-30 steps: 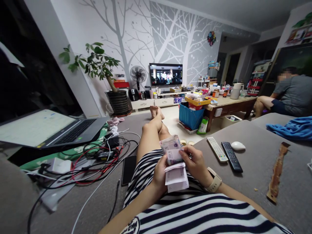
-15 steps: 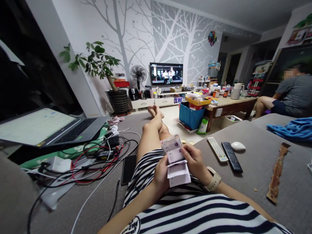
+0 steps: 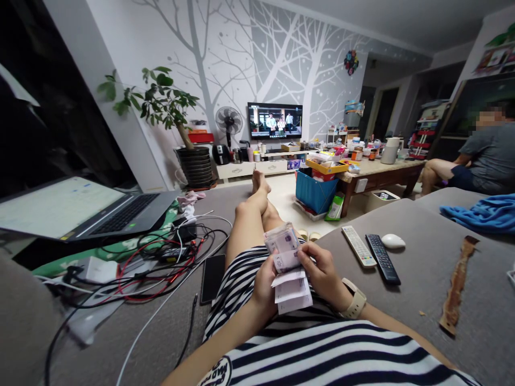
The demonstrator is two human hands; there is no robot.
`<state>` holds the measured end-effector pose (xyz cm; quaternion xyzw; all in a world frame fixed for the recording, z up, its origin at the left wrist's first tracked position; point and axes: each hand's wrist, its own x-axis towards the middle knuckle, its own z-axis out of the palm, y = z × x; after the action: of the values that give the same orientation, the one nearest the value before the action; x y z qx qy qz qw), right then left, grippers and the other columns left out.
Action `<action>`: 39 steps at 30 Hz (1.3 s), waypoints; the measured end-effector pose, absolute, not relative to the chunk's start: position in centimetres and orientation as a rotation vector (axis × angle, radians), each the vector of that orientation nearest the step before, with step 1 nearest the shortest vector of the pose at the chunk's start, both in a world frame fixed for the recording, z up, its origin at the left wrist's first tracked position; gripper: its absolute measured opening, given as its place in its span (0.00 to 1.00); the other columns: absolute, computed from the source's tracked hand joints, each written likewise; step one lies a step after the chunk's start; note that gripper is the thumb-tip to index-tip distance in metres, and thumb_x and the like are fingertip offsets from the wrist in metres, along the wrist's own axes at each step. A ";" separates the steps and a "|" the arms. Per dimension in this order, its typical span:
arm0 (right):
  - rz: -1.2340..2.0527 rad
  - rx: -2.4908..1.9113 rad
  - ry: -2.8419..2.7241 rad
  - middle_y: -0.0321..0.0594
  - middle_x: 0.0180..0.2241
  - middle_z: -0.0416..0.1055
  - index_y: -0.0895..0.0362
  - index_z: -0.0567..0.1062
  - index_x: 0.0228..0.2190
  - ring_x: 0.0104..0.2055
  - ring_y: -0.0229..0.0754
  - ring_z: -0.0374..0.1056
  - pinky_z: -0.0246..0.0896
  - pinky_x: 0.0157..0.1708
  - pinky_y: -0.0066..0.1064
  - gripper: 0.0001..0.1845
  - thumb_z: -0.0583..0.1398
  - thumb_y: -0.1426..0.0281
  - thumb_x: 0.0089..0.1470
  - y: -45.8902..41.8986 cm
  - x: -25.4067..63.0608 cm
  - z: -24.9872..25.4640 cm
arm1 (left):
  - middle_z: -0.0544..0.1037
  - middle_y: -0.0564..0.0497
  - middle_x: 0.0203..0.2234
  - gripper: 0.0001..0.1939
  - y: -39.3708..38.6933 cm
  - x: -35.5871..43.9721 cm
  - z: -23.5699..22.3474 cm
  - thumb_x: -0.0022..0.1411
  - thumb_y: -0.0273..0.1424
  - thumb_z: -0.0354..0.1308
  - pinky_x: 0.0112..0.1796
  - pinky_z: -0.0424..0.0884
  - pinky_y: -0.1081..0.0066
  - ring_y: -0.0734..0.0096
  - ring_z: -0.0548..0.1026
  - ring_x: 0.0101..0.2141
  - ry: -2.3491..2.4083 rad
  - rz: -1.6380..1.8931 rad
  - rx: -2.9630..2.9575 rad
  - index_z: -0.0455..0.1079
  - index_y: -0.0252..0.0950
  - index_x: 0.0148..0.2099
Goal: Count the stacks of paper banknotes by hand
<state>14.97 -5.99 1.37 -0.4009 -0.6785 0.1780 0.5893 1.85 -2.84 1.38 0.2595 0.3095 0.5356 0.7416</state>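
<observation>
A stack of pale purple banknotes (image 3: 284, 241) is held over my lap, above the striped clothing (image 3: 338, 348). My left hand (image 3: 264, 284) is closed on the left edge of the stack, thumb on top. On the other side, my right hand (image 3: 322, 268) pinches the edge of a note between thumb and fingers; a pale watch (image 3: 354, 301) is on that wrist. Several notes hang folded down toward me below the hands, overlapping like steps. How many there are cannot be made out.
Left of my legs lie a phone (image 3: 213, 279), tangled cables (image 3: 161, 262) and an open laptop (image 3: 120, 209). To the right are a white remote (image 3: 358, 246), a black remote (image 3: 383, 258), a mouse (image 3: 393, 241) and a brown strip (image 3: 458, 287). Another person (image 3: 483, 150) sits at far right.
My right fingers have shifted slightly along the note's edge, and the notes hanging below have moved a little left and lower. My feet have moved slightly. The television picture differs.
</observation>
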 end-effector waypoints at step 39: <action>0.330 -1.017 -1.491 0.33 0.22 0.66 0.55 0.69 0.25 0.25 0.38 0.61 0.55 0.28 0.30 0.14 0.62 0.62 0.58 -5.7 15.2 1.1 | 0.84 0.45 0.30 0.09 -3.3 1.8 1.8 0.63 0.29 0.52 0.54 0.72 0.54 0.48 0.75 0.55 0.722 1.100 0.525 0.75 0.36 0.36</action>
<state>15.22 -5.73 1.14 -0.4401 -0.6452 0.1429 0.6080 1.77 -3.27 1.77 0.2410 0.3317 0.5052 0.7593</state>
